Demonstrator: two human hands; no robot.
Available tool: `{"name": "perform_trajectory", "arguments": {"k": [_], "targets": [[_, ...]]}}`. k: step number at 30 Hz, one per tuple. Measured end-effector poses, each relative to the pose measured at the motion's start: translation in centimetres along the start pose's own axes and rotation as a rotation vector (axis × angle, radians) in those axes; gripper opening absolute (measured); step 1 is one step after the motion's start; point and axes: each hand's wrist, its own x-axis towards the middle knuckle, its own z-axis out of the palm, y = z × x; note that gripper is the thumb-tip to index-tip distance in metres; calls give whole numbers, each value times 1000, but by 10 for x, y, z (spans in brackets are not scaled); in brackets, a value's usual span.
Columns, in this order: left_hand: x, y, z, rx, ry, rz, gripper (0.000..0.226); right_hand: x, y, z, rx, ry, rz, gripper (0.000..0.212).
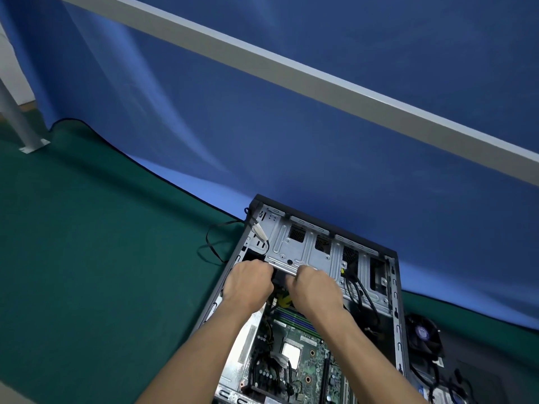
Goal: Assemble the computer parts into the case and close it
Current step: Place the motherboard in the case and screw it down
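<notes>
Nearest me, the motherboard lies in the open case on the green mat, its CPU socket bare. Beyond it my left hand and right hand sit side by side, both with fingers curled around a dark part at the lower edge of the drive cage; what it is I cannot tell. I judge I'm seating it there. Risks: forcing it crooked could bend the cage, and the loose cables just right of my hand could get pinched. The fan waits outside, right of the case. Farthest, a blue curtain.
</notes>
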Motion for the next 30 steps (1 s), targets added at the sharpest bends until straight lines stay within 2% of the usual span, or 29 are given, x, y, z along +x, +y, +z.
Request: {"name": "perform_trajectory", "arguments": {"k": [3,5,7,9,14,17,19,23,27,30], "targets": [[1,2,0,-11,21,-25,18,-6,-5,-2,98,-160,-72,45],[2,-1,1,-15,54,-11,16,-6,-14,3,84,-68,-119,36],[2,-2,4,-44,75,6,17,-7,-22,8,45,16,-91,27],[1,-3,5,-114,126,-22,22,-5,-25,10,-34,45,-53,27],[-22,-2,-3,-86,406,120,31,-3,-6,3,-146,42,-26,28],[-45,-1,0,-60,362,64,31,-7,13,5,-326,0,-113,25],[-52,1,6,-32,308,-31,21,-18,28,17,-477,-15,-202,18],[-63,8,12,-101,309,-118,17,-44,65,44,-537,-7,-265,19],[-85,16,20,-197,332,-111,17,-57,105,46,-479,92,-238,25],[-94,31,18,-262,338,-216,18,-69,136,40,-260,157,-202,40]]}}
